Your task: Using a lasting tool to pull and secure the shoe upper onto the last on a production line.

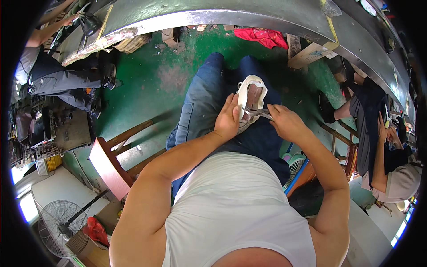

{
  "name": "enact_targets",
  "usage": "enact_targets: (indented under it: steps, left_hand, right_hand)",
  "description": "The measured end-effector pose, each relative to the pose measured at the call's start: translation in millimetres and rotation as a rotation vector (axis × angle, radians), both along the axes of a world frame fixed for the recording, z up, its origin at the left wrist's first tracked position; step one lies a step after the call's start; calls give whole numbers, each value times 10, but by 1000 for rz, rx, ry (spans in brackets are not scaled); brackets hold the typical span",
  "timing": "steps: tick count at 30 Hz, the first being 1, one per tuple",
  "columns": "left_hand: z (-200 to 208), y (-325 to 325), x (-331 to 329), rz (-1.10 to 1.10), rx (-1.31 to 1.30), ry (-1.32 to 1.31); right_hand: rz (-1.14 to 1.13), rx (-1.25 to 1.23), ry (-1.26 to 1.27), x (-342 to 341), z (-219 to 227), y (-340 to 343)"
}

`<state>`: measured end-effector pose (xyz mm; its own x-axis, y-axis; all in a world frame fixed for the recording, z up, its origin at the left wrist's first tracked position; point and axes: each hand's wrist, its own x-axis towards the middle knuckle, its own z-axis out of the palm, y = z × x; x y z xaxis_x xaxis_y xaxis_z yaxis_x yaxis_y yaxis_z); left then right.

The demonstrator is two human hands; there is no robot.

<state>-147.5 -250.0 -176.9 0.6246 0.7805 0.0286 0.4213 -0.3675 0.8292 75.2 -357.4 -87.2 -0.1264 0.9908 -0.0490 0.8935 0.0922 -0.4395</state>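
A cream shoe upper (243,99) lies across my thighs, with a brown sole-shaped piece (254,94) showing inside its turned-up edge. My left hand (227,118) is closed on the shoe's left side, fingers pointing away from me. In my right hand (284,119), at the shoe's right, are metal pliers (259,111). Their jaws reach left over the brown piece toward the edge near my left fingers. Whether the jaws grip the cream edge is too small to tell.
A long metal-edged bench (200,18) curves ahead of my knees. Red cloth (262,37) lies on the green floor beneath it. A wooden stool (111,167) stands at left, a standing fan (62,229) behind it. People work at far left (66,84) and right (371,124).
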Motion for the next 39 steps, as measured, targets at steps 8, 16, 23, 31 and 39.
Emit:
enact_targets:
  steps: [8, 16, 23, 31, 39]
  left_hand:
    - [248, 111, -12, -466, 222, 218]
    - [290, 303, 44, -594, 239, 305]
    - [552, 418, 170, -653, 154, 459]
    - [697, 381, 148, -728, 230, 640]
    - [203, 51, -240, -66, -526, 164]
  right_hand:
    - [-73, -348, -107, 19, 3, -321]
    - [-30, -358, -17, 254, -199, -218]
    - [-372, -346, 385, 100, 73, 29]
    - [-325, -322, 103, -41, -182, 96]
    - [-276, -349, 169, -64, -88, -16]
